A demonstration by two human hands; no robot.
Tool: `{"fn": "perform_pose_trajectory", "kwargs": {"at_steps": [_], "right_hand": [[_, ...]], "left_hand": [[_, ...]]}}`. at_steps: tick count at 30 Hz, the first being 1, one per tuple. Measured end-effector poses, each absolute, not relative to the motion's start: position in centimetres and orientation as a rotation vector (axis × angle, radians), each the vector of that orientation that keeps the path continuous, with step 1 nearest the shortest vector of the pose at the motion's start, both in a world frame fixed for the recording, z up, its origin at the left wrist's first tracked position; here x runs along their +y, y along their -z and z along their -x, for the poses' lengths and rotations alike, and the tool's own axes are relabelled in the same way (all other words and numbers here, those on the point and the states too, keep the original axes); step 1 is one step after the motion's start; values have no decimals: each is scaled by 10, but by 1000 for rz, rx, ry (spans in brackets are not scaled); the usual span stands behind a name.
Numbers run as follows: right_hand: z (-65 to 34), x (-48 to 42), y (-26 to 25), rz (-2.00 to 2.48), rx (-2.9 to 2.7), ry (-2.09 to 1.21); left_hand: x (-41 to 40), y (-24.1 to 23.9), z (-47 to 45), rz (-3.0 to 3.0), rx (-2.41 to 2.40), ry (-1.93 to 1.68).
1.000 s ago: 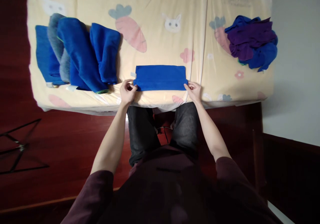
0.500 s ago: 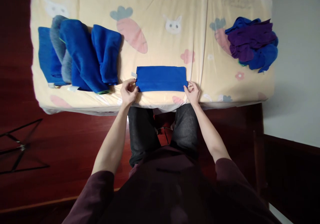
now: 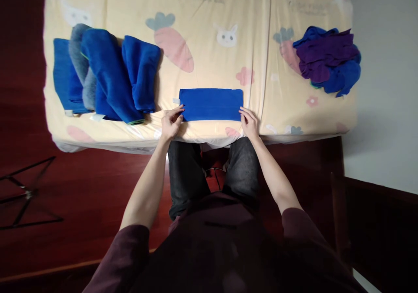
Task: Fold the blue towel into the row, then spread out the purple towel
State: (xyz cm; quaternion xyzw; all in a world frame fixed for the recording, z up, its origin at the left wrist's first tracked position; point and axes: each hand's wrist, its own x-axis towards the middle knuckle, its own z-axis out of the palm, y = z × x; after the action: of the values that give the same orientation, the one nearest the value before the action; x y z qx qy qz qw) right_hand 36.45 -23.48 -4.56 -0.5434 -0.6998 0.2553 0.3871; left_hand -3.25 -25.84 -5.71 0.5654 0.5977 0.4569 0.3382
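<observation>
A blue towel [image 3: 211,105] lies folded into a flat rectangle near the bed's front edge, with a small white tag [image 3: 176,101] sticking out at its left side. My left hand [image 3: 171,123] rests at the lower left corner, its fingers stretched and its thumb apart, fingertips touching the cloth. At the opposite end, my right hand [image 3: 250,123] lays its extended fingertips on the right edge. Neither hand is wrapped round the towel.
On the left of the bed [image 3: 209,62] lie several folded blue and grey towels [image 3: 107,73]. A crumpled purple and blue cloth pile [image 3: 328,60] sits at the right, near a pale wall [image 3: 385,88]. Black metal stand legs [image 3: 28,193] show on the floor at left.
Both hands have loosened from a pinch on the towel's side edges to stretched fingers resting on it. The towel stays flat in nearly the same place; the view has shifted slightly.
</observation>
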Motion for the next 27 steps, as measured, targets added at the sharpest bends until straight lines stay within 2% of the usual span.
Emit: {"fn": "perform_pose_trajectory", "kwargs": {"at_steps": [9, 18, 27], "right_hand": [[-370, -233, 34, 1380, -1868, -735], [-368, -231, 34, 1465, -1751, -826], [-366, -227, 49, 1564, -1495, -878]], "left_hand": [[-257, 58, 36, -1575, 1590, -1129], [-254, 61, 35, -1459, 1460, -1257], [-253, 65, 39, -1304, 1556, -1240]]}}
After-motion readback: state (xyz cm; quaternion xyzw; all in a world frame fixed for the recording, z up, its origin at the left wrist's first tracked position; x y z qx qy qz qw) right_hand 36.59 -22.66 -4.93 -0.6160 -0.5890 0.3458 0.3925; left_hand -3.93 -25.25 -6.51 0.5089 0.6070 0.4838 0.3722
